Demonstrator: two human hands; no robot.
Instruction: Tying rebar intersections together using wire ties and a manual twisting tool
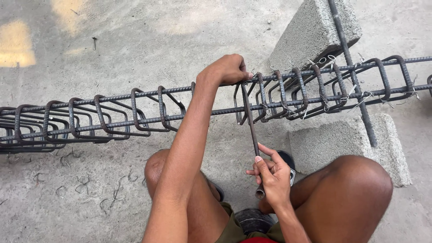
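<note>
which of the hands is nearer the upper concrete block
Left. The left hand grips the rebar cage just beside the upper concrete block; the right hand holds the metal rod lower down.

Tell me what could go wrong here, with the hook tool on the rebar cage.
The left hand grips the top bar right beside the hook tool; a slip could pinch its fingers. Cut wire ends stick out along the rebar cage and could scratch the bare forearm. The right hand holds the tool low, so it may twist loose.

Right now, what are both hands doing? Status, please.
Left hand gripping top bar of rebar cage. Right hand holding metal hook tool, tip at a stirrup. Concrete blocks beside; nothing blocking.
</note>
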